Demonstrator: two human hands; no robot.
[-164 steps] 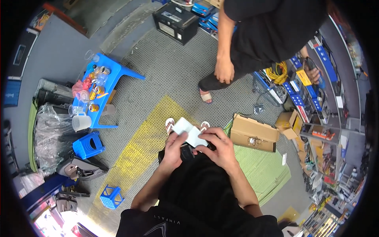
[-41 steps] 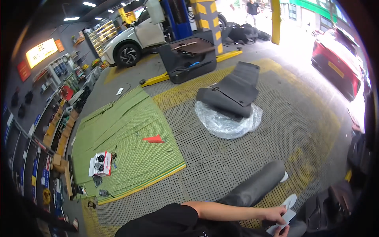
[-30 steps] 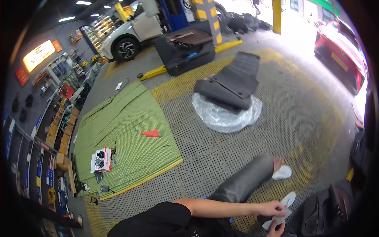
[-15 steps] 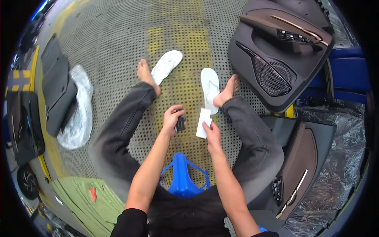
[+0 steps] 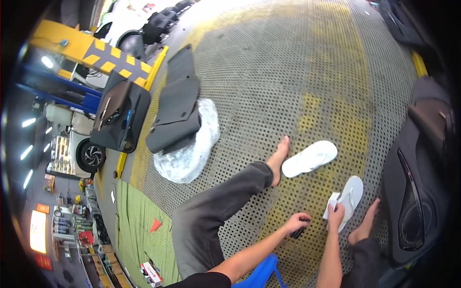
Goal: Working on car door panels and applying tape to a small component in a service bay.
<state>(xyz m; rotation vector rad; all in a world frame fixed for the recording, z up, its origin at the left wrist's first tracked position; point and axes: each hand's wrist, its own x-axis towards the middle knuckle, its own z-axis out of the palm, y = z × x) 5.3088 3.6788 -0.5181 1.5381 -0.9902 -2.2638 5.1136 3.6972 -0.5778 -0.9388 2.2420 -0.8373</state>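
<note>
Closed around a small black, block-shaped object [image 5: 297, 234] is my left hand [image 5: 297, 222]; its exact kind is hard to make out. My right hand [image 5: 335, 217] pinches a flat white card [image 5: 332, 204] between thumb and fingers. The hands are apart, low over the perforated floor [image 5: 269, 110] between my legs. Just beyond the card lies one white flip-flop [image 5: 354, 192], partly covered by the card and right hand. Farther left, the other white flip-flop [image 5: 309, 159] lies beside my bare left foot.
A blue plastic stool [image 5: 259, 274] is under me. At right stands a dark car door panel [image 5: 403, 187]. To the left are a dark folded panel [image 5: 175, 113] on clear plastic wrap [image 5: 185, 165], another door panel [image 5: 117, 113], a yellow post [image 5: 156, 67] and a green mat [image 5: 139, 216].
My view has swung left, so the hands and flip-flops now appear farther right and lower. Both hands keep hold of the black object and the white card.
</note>
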